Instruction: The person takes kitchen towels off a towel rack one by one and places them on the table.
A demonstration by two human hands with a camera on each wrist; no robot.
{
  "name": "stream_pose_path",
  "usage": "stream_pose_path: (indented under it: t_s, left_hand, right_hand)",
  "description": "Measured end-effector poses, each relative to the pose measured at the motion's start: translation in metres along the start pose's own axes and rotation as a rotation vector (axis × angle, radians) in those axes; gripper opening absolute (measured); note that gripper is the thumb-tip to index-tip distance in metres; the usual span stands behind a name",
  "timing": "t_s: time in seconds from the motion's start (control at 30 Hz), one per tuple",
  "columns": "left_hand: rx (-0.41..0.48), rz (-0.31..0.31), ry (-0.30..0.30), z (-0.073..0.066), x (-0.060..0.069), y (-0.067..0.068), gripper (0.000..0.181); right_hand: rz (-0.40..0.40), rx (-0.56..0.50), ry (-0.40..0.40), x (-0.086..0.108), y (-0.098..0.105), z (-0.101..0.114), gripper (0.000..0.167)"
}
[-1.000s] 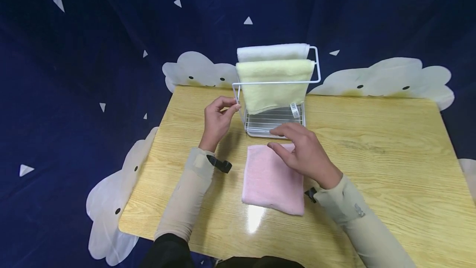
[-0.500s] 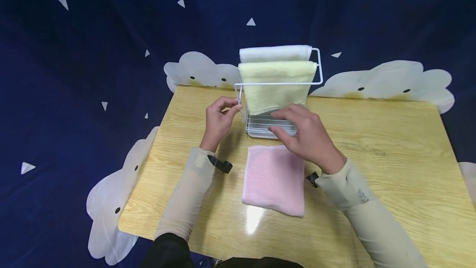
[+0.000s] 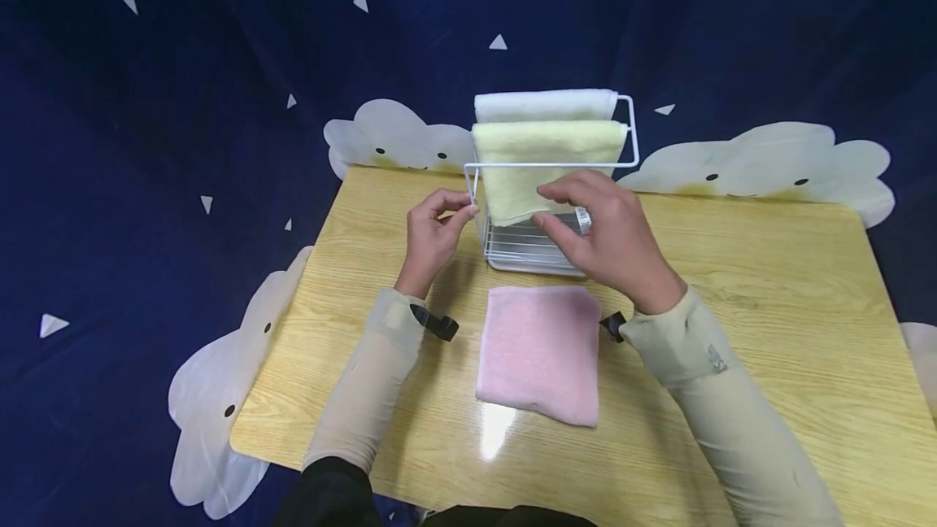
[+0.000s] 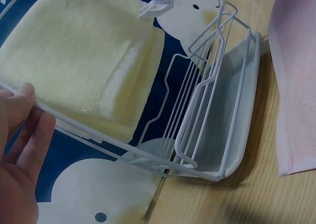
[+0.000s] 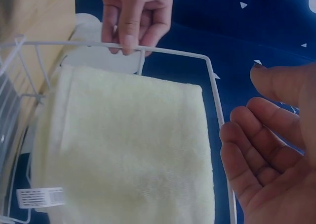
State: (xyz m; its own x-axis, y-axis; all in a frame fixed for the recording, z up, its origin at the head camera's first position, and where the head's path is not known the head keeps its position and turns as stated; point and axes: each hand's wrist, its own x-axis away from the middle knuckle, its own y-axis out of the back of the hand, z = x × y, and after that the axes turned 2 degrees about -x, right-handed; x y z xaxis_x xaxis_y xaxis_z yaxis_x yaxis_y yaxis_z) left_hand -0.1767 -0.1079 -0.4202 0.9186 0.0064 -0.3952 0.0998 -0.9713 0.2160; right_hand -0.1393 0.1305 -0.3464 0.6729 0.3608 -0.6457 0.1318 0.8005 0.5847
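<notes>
Fingers and thumb of the left hand (image 3: 432, 234) pinch the side wire of the rack (image 3: 549, 164), thumb on one face of the wire and fingertips on the other. The right hand (image 3: 611, 230) holds its thumb well apart from its fingers, which lie together in a gentle curve before the lower part of the yellow towel (image 3: 512, 185); in the right wrist view they overlap the front rail, and I cannot tell whether they touch it.

That towel hangs folded over a bar behind the rail, soft and fuzzy, with a small printed label (image 5: 42, 198) at its lower edge. Just behind it hangs the white towel (image 3: 545, 106). The rack is bent from thin, smooth white wire, its slatted base set above a shallow, round-cornered tray (image 4: 254, 85).

Near the rack's front, the pink towel (image 3: 538, 356) lies flat, a plush square. All this stands on a glossy, wood-grained table (image 3: 769, 283). Beyond drapes a dark blue cloth (image 3: 220, 63) printed with white triangles and smiling clouds.
</notes>
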Motion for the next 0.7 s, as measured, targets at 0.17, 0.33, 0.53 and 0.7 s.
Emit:
stream_pose_path:
  t_s: [0.17, 0.33, 0.53, 0.7]
  left_hand:
    - [0.002, 0.000, 0.001, 0.000, 0.000, 0.000, 0.009]
    - [0.005, 0.001, 0.010, 0.000, 0.000, 0.000, 0.009]
    - [-0.003, -0.002, 0.009, 0.000, 0.000, 0.000, 0.010]
    - [-0.007, -0.003, 0.001, -0.001, 0.000, 0.000, 0.009]
  right_hand:
    - [-0.024, -0.005, 0.006, -0.010, 0.004, -0.001, 0.028]
    - [-0.040, 0.006, 0.020, -0.018, 0.007, -0.003, 0.027]
    - [-0.043, 0.014, 0.022, -0.028, 0.010, -0.006, 0.026]
    - [-0.042, 0.025, 0.000, -0.036, 0.012, -0.007, 0.024]
